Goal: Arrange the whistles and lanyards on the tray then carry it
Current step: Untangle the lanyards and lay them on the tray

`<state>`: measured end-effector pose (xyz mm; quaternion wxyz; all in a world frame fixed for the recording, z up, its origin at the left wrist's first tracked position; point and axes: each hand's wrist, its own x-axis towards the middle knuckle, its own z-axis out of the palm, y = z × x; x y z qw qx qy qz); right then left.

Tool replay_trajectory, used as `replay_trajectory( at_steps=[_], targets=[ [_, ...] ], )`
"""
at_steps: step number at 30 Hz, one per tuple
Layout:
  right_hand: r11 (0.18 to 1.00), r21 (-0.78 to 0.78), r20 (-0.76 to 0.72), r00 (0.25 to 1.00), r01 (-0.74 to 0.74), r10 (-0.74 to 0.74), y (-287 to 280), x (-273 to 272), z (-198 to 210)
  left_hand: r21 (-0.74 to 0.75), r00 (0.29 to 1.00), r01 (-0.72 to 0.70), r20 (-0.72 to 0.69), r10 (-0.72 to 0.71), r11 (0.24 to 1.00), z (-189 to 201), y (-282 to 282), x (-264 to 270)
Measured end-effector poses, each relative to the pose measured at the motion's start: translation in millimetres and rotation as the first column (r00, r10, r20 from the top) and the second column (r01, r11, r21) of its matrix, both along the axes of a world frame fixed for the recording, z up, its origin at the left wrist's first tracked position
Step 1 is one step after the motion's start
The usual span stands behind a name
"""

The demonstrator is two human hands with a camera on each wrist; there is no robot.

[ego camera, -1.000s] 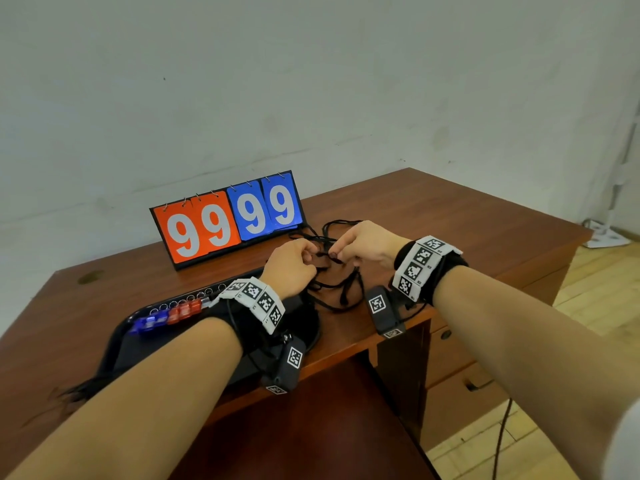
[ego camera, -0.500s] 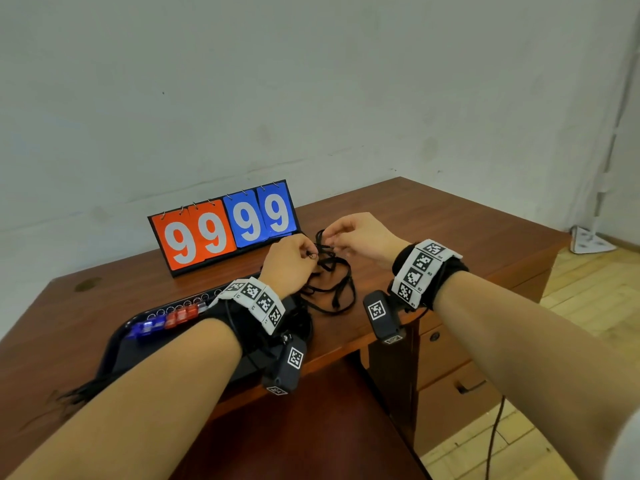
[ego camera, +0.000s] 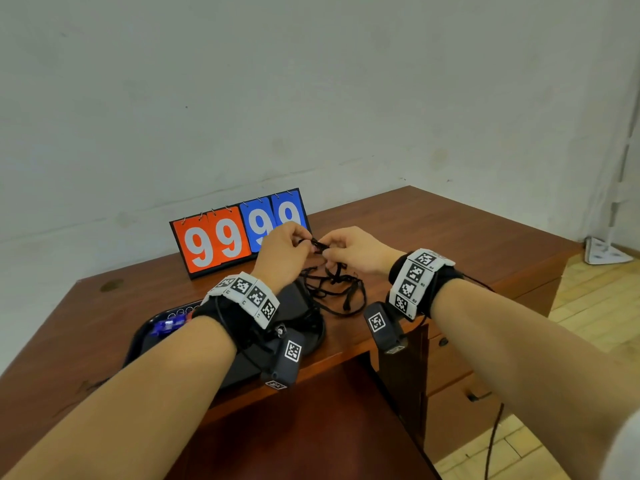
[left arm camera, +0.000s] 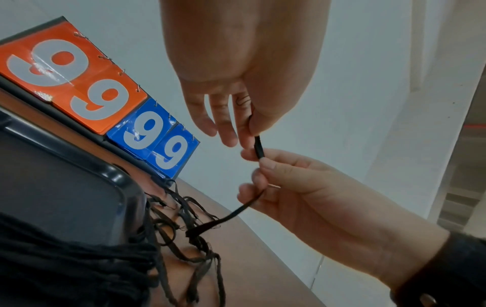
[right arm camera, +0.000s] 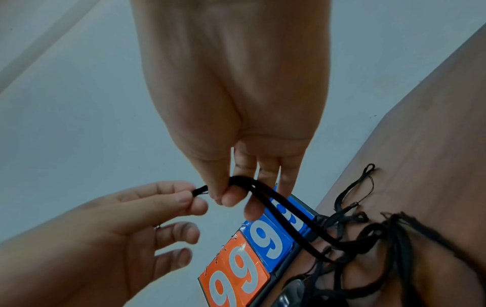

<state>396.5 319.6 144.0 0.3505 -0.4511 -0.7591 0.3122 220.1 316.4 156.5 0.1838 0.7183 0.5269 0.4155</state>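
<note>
- The bench (ego camera: 433,237) carries everything. The tray (ego camera: 138,344) sits at the near edge towards the left corner, with the scoreboard (ego camera: 221,237) standing behind it by the far edge.
- The tray's mostly hidden under the left forearm, but you can see a row of whistles (ego camera: 169,325) along its far rim. Only the blue ones show clearly.
- The tangle of black lanyards (ego camera: 332,289) is on the bench just beside the tray's right end, partly lapping its rim, so not arranged yet.
- Left hand (ego camera: 282,254) and right hand (ego camera: 353,249) are both raised over the tangle, in front of the scoreboard, fingertips almost touching.
- Here's what matters: one cord (left arm camera: 259,146) is stretched short between the two grips, running roughly left to right. From the right hand it drops down and back into the pile.
- Left grip: thumb and forefinger pinching the cord's end, other fingers loosely spread.
- Right grip: thumb and fingers pinched on the same cord just beside it, with the doubled strand (right arm camera: 276,209) trailing off.
- My guess is they're teasing one lanyard free. The tray lies down and left of the grips, so the left hand is nearer for laying it in.
- The rest of the tangle may well drag along.
</note>
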Motion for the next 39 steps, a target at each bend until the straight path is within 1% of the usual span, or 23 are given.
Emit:
replay_trajectory(
  at_steps=[5, 9, 13, 17, 25, 33, 39],
  targets=[
    [0.994, -0.056, -0.076, 0.993, 0.09, -0.094, 1, 10, 3, 0.022, 0.989, -0.117, 0.098, 0.114, 0.993, 4, 6, -21],
    [0.986, -0.028, -0.103, 0.981, 0.163, -0.165, 1, 24, 2, 0.028, 0.972, -0.18, 0.162, 0.173, 0.983, 5, 8, -36],
    [0.967, 0.036, -0.064, 0.966, 0.254, -0.251, 7, 38, -2, 0.017, 0.957, -0.22, 0.197, 0.213, 0.975, 4, 9, -48],
    [0.942, 0.059, -0.046, 0.943, 0.331, -0.328, 17, 51, -10, 0.006, 0.943, -0.264, 0.21, 0.257, 0.965, 2, 11, -56],
    [0.913, 0.063, -0.061, 0.915, 0.403, -0.4, 25, 70, -17, -0.026, 0.914, -0.324, 0.248, 0.32, 0.946, -2, 20, -68],
    [0.901, 0.048, -0.09, 0.9, 0.432, -0.426, 20, 77, -19, -0.043, 0.884, -0.361, 0.302, 0.356, 0.932, -5, 23, -85],
    [0.884, 0.007, -0.12, 0.878, 0.467, -0.463, 17, 77, -23, -0.046, 0.876, -0.39, 0.29, 0.386, 0.92, -8, 16, -107]
  ],
)
